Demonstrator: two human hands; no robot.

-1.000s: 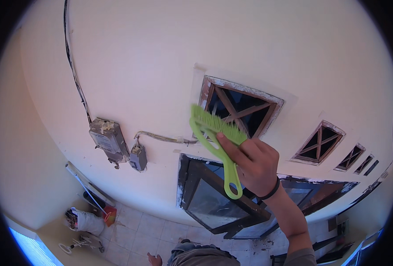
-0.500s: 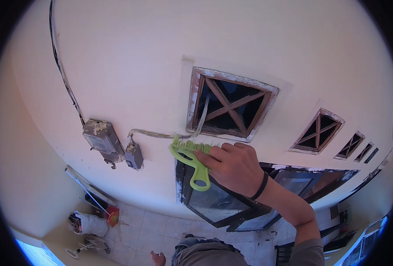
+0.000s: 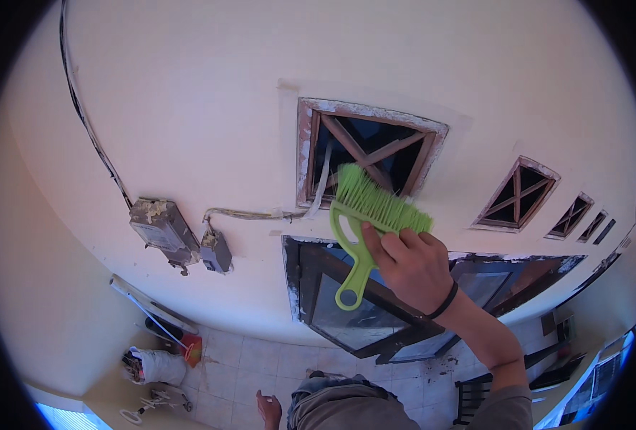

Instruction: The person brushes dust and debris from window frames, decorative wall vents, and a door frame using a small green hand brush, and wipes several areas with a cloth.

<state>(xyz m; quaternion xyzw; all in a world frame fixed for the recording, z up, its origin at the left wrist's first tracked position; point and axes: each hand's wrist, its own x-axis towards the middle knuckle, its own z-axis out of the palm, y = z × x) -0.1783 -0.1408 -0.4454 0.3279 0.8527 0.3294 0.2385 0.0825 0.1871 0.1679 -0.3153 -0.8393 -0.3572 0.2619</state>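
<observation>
My right hand [image 3: 412, 269] is closed around a bright green hand brush [image 3: 357, 244], with a dark band on the wrist. The bristles point up and cover part of the lower edge of a square wooden vent [image 3: 368, 152] with crossed slats; whether they touch it I cannot tell. The brush handle, with a hole at its end, hangs down to the left of my fingers. A pale strip [image 3: 323, 172] hangs out of the vent's left side. Low beside my body, my left hand [image 3: 268, 408] holds nothing, its fingers loosely apart.
An electric meter box [image 3: 164, 229] and a small grey switch box [image 3: 216, 251] are on the wall, joined by cables. Below the vent is a dark-framed window [image 3: 346, 308]. A white sack [image 3: 160, 365] and an orange dustpan [image 3: 193, 350] stand on the tiled floor.
The green brush has moved up and right from below the vent to its lower edge, its bristles now facing more into view. My left hand has risen slightly.
</observation>
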